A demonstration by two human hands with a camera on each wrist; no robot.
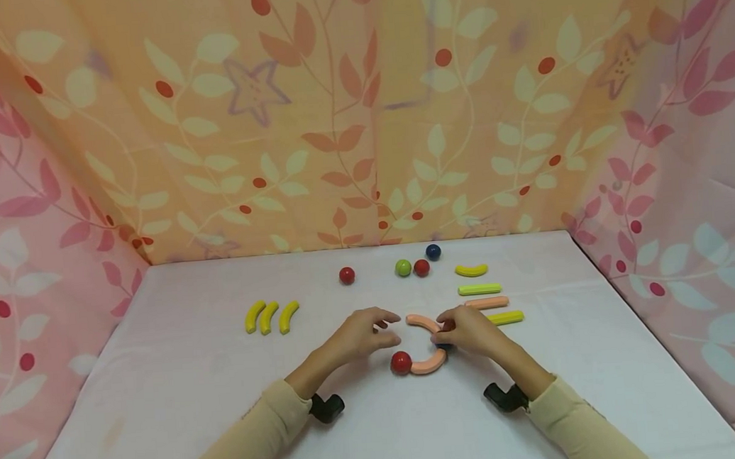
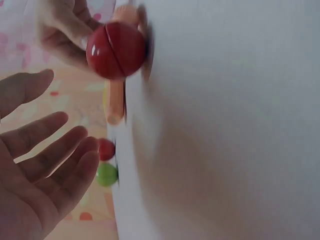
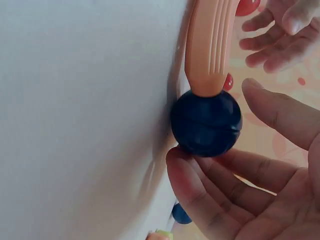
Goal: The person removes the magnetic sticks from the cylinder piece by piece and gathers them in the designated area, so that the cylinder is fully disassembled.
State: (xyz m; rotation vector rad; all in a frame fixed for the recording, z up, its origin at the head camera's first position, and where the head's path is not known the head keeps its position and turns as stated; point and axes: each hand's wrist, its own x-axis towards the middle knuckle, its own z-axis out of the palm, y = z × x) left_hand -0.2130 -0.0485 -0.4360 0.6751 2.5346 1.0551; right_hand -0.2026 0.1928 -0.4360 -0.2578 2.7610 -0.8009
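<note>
A dark blue ball point(image 3: 206, 124) touches the end of a salmon curved stick point(image 3: 210, 50). My right hand point(image 1: 467, 329) is at this ball; its fingertips touch the ball while the thumb stands apart from it in the right wrist view. In the head view an upper salmon curved stick point(image 1: 422, 322) and a lower one point(image 1: 429, 363) bend toward the blue ball. A red ball point(image 1: 401, 363) sits at the lower stick's left end. Left of this half ring hovers my left hand point(image 1: 365, 334), fingers loosely spread with nothing in them.
Three yellow curved sticks point(image 1: 269, 317) lie to the left. At the back are a red ball point(image 1: 346, 276), a green ball point(image 1: 403, 268), another red ball point(image 1: 421, 268) and a blue ball point(image 1: 433, 252). Several straight sticks point(image 1: 480, 289) and a yellow curved one point(image 1: 471, 270) lie right.
</note>
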